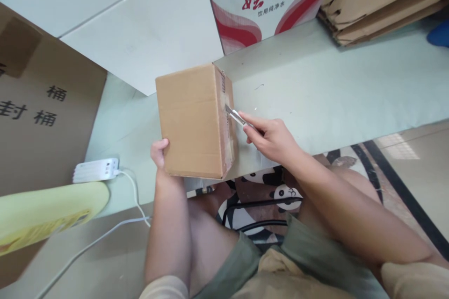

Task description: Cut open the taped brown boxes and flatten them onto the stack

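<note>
Now the right hand (270, 138) is closed narrow around a utility knife (237, 117), and the blade tip touches the taped side of the cardboard box (191, 121), on the box edge at about 3 o'clock. The left hand (159, 152) holds the same box from its lower left corner, at about 8 o'clock; only the thumb and a part of the palm show, the fingers are hidden behind the box, so how far they wrap I cannot tell. The box stands on the pale green table (333, 88), near the front edge of it. From the box at 8 o'clock, a little apart, lies a white power strip (95, 170) with its white cable (135, 194) running down. At 1 o'clock stands a white carton with red characters (266, 0), and at 2 o'clock, well apart, a pile of flattened cardboard (382, 0). At 9 o'clock is a big brown carton with black characters (45, 117), and below it something yellow (45, 210)
</note>
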A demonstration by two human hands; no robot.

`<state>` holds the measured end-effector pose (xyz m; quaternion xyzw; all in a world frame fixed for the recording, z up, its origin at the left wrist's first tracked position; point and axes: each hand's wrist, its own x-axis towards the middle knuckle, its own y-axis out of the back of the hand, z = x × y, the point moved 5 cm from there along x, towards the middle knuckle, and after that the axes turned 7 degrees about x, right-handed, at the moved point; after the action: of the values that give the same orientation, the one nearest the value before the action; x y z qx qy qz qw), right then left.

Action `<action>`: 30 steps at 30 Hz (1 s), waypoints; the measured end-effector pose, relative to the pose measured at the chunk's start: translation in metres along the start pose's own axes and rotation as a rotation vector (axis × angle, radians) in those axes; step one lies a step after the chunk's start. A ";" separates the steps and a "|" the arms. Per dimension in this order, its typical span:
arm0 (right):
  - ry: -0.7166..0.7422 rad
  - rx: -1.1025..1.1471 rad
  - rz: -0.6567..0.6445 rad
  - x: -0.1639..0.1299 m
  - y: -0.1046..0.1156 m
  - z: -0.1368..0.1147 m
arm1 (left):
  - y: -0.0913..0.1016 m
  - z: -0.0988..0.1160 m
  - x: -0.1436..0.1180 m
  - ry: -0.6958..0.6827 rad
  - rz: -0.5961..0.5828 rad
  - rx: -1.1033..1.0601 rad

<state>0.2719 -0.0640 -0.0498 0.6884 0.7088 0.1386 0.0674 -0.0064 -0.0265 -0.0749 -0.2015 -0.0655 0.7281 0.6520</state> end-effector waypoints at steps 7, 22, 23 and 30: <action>-0.021 0.122 -0.031 0.000 -0.003 -0.002 | 0.000 0.001 0.001 -0.048 0.022 -0.057; 0.048 0.122 -0.104 -0.004 -0.006 -0.010 | 0.012 -0.002 0.015 -0.126 0.023 -0.099; 0.053 0.138 -0.085 -0.004 -0.005 -0.010 | 0.011 -0.001 0.016 -0.142 0.018 -0.109; -0.004 0.206 -0.071 -0.005 -0.004 -0.007 | -0.004 0.011 0.015 -0.261 0.018 -0.164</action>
<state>0.2667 -0.0699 -0.0447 0.6664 0.7431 0.0613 0.0024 -0.0082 -0.0095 -0.0665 -0.1581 -0.2071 0.7461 0.6128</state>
